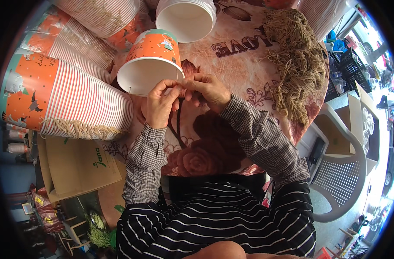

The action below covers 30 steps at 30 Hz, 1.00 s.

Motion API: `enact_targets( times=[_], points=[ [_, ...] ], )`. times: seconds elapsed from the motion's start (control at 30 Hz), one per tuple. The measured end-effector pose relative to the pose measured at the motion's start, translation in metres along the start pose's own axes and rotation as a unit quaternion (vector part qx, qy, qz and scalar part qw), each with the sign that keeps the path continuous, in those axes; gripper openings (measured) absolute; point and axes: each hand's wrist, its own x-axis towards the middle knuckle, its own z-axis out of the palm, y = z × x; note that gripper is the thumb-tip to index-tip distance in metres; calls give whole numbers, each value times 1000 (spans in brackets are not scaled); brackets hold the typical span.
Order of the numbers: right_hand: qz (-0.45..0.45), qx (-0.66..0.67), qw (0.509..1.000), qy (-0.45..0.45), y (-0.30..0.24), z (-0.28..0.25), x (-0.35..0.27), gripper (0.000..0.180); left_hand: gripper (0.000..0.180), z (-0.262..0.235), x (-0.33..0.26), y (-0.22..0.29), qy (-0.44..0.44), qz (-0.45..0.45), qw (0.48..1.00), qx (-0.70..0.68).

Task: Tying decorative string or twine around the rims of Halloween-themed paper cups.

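Note:
An orange paper bucket (156,48) with a teal base band and white inside lies on its side, its mouth toward me. At the right of its rim, my left hand (161,101) and my right hand (209,90) meet with fingertips pinched together. A thin pale cord (178,72) shows at the fingers; most of it is hidden by them. Another short bit of cord hangs at the rim's left side. To the right lies a heap of beige cords (298,64).
A long stack of nested buckets (82,97) lies at the left, with cord ends along its side. Plastic-wrapped stacks (71,41) lie behind it. White-mouthed buckets (186,21) stand at the back. A cardboard box (82,166) is at lower left, a grey chair (341,172) at right.

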Motion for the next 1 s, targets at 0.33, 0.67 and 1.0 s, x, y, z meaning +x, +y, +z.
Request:
enact_targets(
  times=[0.33,0.67,1.0],
  points=[
    [-7,-24,1000,10,3,-2,3,18,8,2,0,1,28,6,996,81],
    [39,34,999,-12,-5,-1,-1,18,7,-1,1,0,44,5,999,23],
    [-2,-39,999,26,1,1,0,14,5,0,2,-2,45,-15,999,7]
  ],
)
